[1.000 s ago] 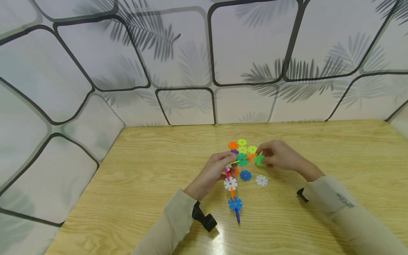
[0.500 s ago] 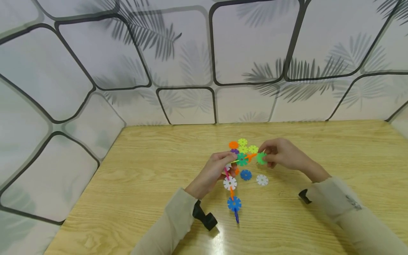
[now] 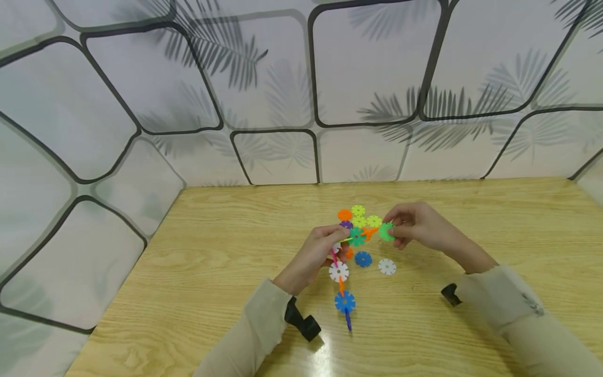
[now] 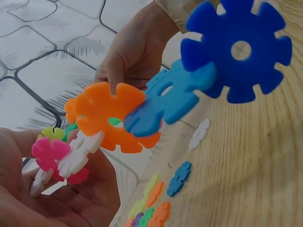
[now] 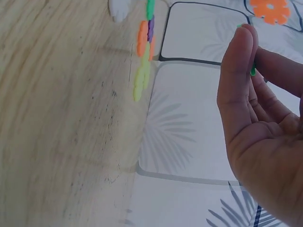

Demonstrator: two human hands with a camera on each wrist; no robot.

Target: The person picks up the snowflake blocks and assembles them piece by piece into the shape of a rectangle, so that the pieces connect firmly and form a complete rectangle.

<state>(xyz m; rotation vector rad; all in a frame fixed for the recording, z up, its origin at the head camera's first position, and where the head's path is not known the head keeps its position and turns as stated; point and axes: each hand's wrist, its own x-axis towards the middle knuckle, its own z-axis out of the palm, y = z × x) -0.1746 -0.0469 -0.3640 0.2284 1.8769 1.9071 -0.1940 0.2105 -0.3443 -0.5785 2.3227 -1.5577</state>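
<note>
A chain of notched plastic interlocking discs hangs from my left hand (image 3: pixel 311 256), whose thumb and fingers pinch it at a yellow disc (image 3: pixel 347 240). Below the hand run a pink disc, a white disc (image 3: pixel 338 272), an orange one, a blue disc (image 3: pixel 345 302) and, at the end, a dark blue disc (image 4: pixel 258 52). On the other side, a teal-green disc (image 3: pixel 356 237) and an orange disc (image 3: pixel 369 233) stick out toward my right hand (image 3: pixel 421 228). That hand pinches a bright green disc (image 3: pixel 386 231) by its edge, right at the orange disc's tip.
Loose discs lie on the wooden table (image 3: pixel 212 251) around the hands: several yellow ones (image 3: pixel 358 210), an orange disc (image 3: pixel 345 215), a purple disc (image 3: pixel 346 224), a blue disc (image 3: pixel 363 259) and a white disc (image 3: pixel 387 266). A patterned wall (image 3: pixel 363 154) stands behind the table.
My right hand has moved slightly right and up with the green disc, which now shows more of its face. The chain's lower end has swung a little left.
</note>
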